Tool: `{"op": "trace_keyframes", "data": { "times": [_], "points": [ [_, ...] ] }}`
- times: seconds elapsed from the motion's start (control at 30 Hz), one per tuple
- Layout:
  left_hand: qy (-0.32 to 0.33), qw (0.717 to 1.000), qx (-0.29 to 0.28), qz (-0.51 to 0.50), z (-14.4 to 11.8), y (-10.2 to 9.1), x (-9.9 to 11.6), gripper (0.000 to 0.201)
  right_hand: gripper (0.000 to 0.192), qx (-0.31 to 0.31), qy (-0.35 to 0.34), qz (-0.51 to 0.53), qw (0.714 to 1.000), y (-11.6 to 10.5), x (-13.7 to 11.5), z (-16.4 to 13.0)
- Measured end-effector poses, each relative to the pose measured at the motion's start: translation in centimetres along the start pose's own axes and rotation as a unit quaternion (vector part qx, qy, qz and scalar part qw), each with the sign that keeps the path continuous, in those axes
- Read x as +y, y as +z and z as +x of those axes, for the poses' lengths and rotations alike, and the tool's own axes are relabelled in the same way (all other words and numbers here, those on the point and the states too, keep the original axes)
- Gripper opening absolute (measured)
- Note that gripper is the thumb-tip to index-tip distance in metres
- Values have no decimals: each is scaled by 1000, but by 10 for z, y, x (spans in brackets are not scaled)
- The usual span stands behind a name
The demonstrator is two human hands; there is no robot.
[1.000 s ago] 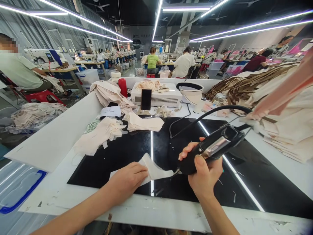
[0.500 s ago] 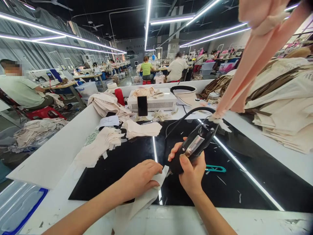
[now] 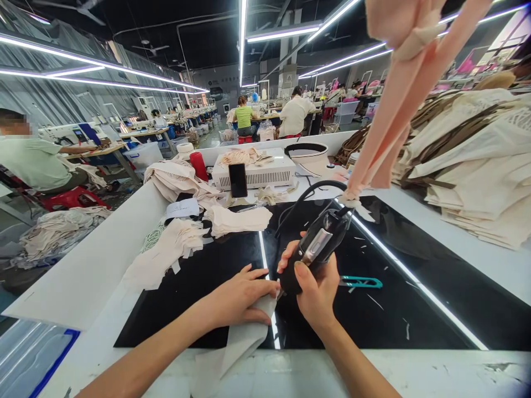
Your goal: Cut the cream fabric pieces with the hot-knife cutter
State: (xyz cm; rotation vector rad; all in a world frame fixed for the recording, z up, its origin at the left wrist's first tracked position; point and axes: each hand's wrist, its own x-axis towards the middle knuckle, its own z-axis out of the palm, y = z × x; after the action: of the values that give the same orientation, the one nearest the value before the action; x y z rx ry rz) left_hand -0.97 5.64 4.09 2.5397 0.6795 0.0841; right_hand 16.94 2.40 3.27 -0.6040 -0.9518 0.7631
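Note:
My right hand [image 3: 317, 287] is wrapped around a black corded hand-held power tool [image 3: 317, 246], thumb on its near side. The tool tilts, its lower end close to the edge of a pale fabric piece [image 3: 248, 334]. On that fabric rests my left hand [image 3: 240, 296], palm down with fingers spread, the fingertips beside the tool's lower end. The tool's tip is mostly hidden. Pink fabric strips [image 3: 388, 127] hang down to the tool's cord end. A pair of teal thread snips [image 3: 362, 282] lies just right of my right hand.
A black glossy board [image 3: 398, 309] with thread scraps covers the table. Cream fabric stacks [image 3: 238, 218] lie at left, larger piles [image 3: 473, 166] at right. Behind stand a phone [image 3: 238, 181], a white vented box [image 3: 271, 174] and a red cone [image 3: 199, 167]. Other people sit at machines beyond.
The tool and my right hand shift slightly left in the view, as does much of the background. My left hand's fingers have spread and stretched toward the tool.

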Motion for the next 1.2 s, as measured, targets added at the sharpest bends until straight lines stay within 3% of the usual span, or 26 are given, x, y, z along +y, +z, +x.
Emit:
{"op": "trace_keyframes", "data": {
  "times": [0.73,1.03,1.2],
  "points": [
    [8,1000,7,10,-1,-1,-5,40,41,4,12,-4,1000,1,3,-1],
    [13,1000,6,17,1,1,-8,55,29,-6,9,0,1000,11,2,-5],
    [17,999,-1,33,3,0,-4,53,25,-19,5,3,1000,11,3,-7]
  ]
}}
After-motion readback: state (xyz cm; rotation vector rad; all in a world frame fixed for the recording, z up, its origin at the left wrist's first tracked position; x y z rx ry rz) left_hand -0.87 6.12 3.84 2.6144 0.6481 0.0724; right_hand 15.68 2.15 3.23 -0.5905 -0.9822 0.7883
